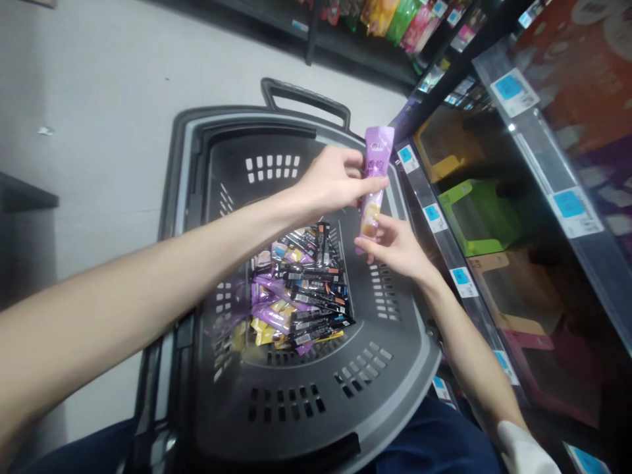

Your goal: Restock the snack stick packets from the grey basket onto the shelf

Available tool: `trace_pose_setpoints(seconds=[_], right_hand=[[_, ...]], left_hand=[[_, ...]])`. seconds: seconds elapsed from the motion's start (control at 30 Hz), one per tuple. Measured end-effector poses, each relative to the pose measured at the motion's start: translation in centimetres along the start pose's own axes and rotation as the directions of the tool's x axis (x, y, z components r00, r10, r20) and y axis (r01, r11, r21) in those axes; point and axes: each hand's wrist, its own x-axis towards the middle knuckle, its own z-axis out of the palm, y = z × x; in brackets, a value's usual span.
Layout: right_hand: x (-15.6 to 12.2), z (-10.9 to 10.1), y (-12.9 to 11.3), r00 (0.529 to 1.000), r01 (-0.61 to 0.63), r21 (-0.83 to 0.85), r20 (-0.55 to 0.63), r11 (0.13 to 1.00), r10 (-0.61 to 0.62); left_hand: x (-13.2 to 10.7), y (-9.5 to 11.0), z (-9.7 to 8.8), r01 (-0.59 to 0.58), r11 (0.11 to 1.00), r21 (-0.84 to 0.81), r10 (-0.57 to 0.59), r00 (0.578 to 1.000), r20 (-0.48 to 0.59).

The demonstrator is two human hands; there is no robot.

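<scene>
A slim purple sachet (379, 141) with a yellow picture near its lower end stands nearly upright above the right rim of a dark grey shopping basket (306, 438). My left hand (336, 176) reaches across the basket and grips the sachet around its middle, thumb over the front. Lower down, my right hand (397, 245) pinches its bottom end between thumb and fingers. Inside the basket lie several black stick packets (316, 299), mixed with purple sachets (270, 315) and a few yellow ones (265, 334). My left forearm hides part of the basket's inside.
Along the right runs a shelf with blue-and-white price tags (461, 276) and open display boxes, one of them green (476, 214). A rack with colourful bags (405, 20) stands at the back. The basket's handle (306, 99) rises at its far side above the pale floor (108, 131).
</scene>
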Motion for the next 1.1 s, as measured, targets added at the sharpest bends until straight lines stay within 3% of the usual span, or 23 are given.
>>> trace_pose_setpoints(seconds=[0.13, 0.27, 0.47, 0.67, 1.1], right_hand=[[0.2, -0.1, 0.2, 0.999, 0.012, 0.000, 0.039, 1.000, -0.012], [0.3, -0.4, 0.1, 0.997, 0.071, -0.007, 0.006, 0.997, -0.071], [0.1, -0.9, 0.2, 0.998, 0.064, 0.010, 0.017, 0.998, -0.064], [0.1, -1.0, 0.4, 0.999, 0.024, -0.022, 0.025, 0.999, -0.024], [0.2, -0.7, 0.0, 0.998, 0.064, -0.022, 0.005, 0.998, -0.064]], left_hand=[[0.4, -0.8, -0.3, -0.009, 1.000, 0.011, 0.009, 1.000, -0.024], [0.4, -0.9, -0.5, -0.041, 0.998, 0.037, 0.043, 0.998, -0.051], [0.2, -0.4, -0.2, -0.026, 0.999, 0.032, 0.028, 0.998, -0.049], [0.4, 0.2, 0.1, -0.051, 0.998, -0.030, 0.046, 0.989, -0.142], [0.3, 0.4, 0.1, -0.046, 0.998, -0.034, 0.037, 0.976, -0.214]])
